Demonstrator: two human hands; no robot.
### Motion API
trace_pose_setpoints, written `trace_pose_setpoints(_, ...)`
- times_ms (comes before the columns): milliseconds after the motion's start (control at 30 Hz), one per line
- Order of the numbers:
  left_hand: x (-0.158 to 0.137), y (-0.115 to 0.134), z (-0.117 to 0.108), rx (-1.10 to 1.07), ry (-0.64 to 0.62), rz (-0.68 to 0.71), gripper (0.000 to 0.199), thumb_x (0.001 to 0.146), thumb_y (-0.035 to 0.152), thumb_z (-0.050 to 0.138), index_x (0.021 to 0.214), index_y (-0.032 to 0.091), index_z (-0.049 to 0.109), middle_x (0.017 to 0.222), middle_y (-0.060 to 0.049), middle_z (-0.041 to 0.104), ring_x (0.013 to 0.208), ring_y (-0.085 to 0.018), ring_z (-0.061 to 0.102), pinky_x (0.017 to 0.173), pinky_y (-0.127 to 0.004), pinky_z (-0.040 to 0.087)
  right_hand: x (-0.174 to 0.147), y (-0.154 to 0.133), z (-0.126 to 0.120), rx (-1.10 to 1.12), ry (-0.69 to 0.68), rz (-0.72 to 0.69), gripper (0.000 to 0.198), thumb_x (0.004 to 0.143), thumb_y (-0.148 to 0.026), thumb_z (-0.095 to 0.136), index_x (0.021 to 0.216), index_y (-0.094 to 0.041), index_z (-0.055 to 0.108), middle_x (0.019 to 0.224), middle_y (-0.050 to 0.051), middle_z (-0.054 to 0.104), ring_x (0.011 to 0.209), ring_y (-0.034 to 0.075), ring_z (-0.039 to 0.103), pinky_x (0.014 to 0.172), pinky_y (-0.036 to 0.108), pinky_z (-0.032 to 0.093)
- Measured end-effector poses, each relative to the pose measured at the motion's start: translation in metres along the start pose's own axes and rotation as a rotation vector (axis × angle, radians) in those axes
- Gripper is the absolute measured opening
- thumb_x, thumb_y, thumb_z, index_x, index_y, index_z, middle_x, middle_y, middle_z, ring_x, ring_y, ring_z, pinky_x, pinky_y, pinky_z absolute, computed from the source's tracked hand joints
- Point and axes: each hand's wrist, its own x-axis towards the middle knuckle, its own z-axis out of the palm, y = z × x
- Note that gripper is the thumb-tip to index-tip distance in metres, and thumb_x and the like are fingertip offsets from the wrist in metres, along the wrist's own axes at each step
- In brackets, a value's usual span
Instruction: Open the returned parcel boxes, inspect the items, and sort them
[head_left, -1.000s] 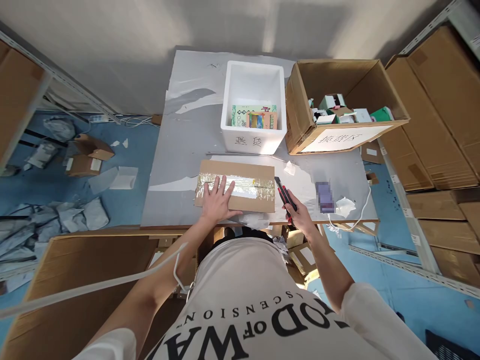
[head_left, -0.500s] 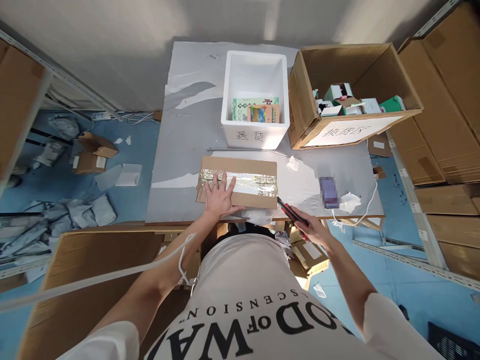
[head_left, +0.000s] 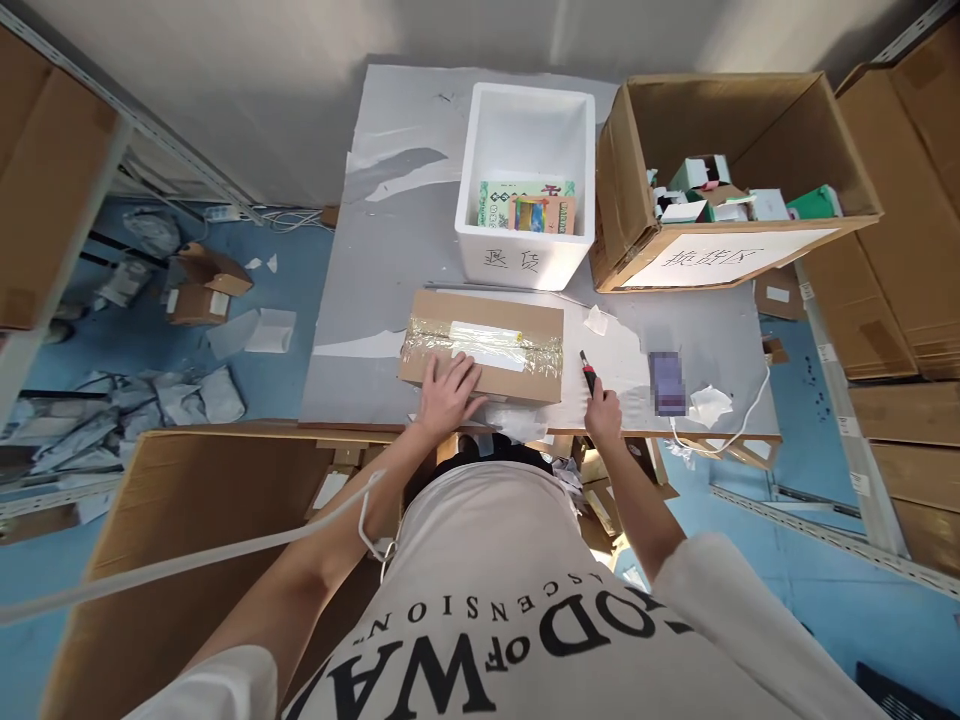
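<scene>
A taped cardboard box (head_left: 517, 384) with a white label across its top lies near the front edge of the table. My left hand (head_left: 448, 395) rests on the box's near side toward the left, fingers stretched over its edge and holding nothing. My right hand (head_left: 604, 412) is closed around a red and black utility knife (head_left: 589, 375). The knife points up and away from me, just right of the box and apart from it.
Behind the box stand a white foam bin (head_left: 525, 255) with printed packets and a large open carton (head_left: 622, 200) of small boxes. A phone (head_left: 667, 384) with a white cable and a crumpled paper (head_left: 709, 405) lie at right. Another big carton (head_left: 217, 500) stands below left.
My right hand has turned the knife from pointing at the box's right corner to pointing away from me. My left hand has slid from the box's top toward its near edge.
</scene>
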Motion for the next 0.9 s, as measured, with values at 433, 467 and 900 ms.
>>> trace_pose_setpoints(433,-0.012,0.006,0.007,0.052,-0.026,0.012,0.047,0.095,0.044,0.044,0.132,0.018,0.056,0.136,-0.013,0.058,0.132,-0.028,0.047,0.111,-0.045,0.027,0.036,-0.149,-0.076,-0.245,0.009,-0.909,0.070,0.092,-0.042,0.042,0.151,-0.011,0.022,0.154,0.023,0.026,0.139,0.040,0.026,0.107,0.061,0.026)
trace_pose_setpoints(467,-0.012,0.006,0.007,0.056,-0.039,0.010,0.046,0.095,0.043,0.043,0.133,0.018,0.055,0.137,-0.012,0.058,0.132,-0.027,0.047,0.111,-0.045,0.027,0.036,-0.165,-0.081,-0.270,-0.024,-0.941,0.069,0.091,-0.041,0.045,0.150,-0.011,0.025,0.154,0.023,0.028,0.138,0.040,0.028,0.107,0.061,0.026)
trace_pose_setpoints(900,-0.006,0.009,-0.022,0.156,-0.105,-0.073,0.070,0.087,0.050,0.055,0.148,0.020,0.037,0.157,-0.019,0.027,0.138,-0.036,0.034,0.108,-0.050,0.027,0.089,-0.212,-0.141,-0.354,0.227,-0.858,0.048,0.097,-0.025,0.034,0.143,-0.011,0.039,0.144,0.023,0.043,0.133,0.033,0.038,0.109,0.059,0.022)
